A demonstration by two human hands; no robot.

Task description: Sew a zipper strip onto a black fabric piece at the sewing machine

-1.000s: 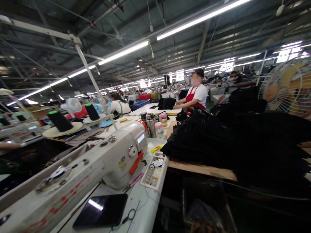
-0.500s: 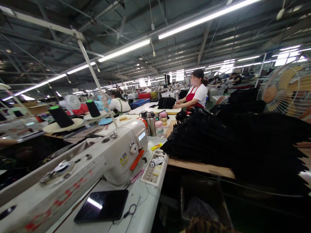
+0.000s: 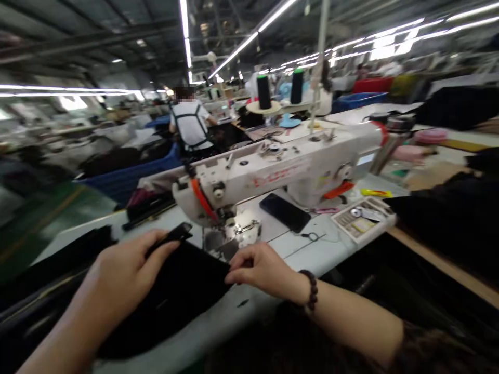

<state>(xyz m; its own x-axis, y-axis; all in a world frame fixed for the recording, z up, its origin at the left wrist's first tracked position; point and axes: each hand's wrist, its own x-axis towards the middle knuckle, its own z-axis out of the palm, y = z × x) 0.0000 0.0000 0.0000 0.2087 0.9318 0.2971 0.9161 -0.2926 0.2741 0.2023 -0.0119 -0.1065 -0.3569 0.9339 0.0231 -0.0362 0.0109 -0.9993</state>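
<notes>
Both hands rest on a piece of black cloth [image 3: 183, 291] that lies on the near edge of the white table [image 3: 249, 306], just in front of the sewing machine [image 3: 280, 171]. The left hand [image 3: 125, 275] lies on the cloth's left part, its fingers stretched forward and pinching a narrow black flap of the cloth at the far edge. The right hand [image 3: 259, 267] sits at the cloth's right edge, fingers curled, the fingertips gripping the cloth's edge just near the metal plate under the needle. A dark bead bracelet [image 3: 311, 290] circles the right wrist.

A black phone [image 3: 284, 212] lies flat on the table to the right of the needle, beside the machine's base. Farther right a shallow tray [image 3: 362, 221] of small parts sits at the table's right end, with a yellow item just behind it. Two dark thread cones [image 3: 264, 91] stand on a stand behind the machine. A heap of black fabric [image 3: 452, 213] fills the right side. Far to the left a person in a white shirt [image 3: 190, 124] stands with their back turned. The picture is blurred, so finer detail cannot be told.
</notes>
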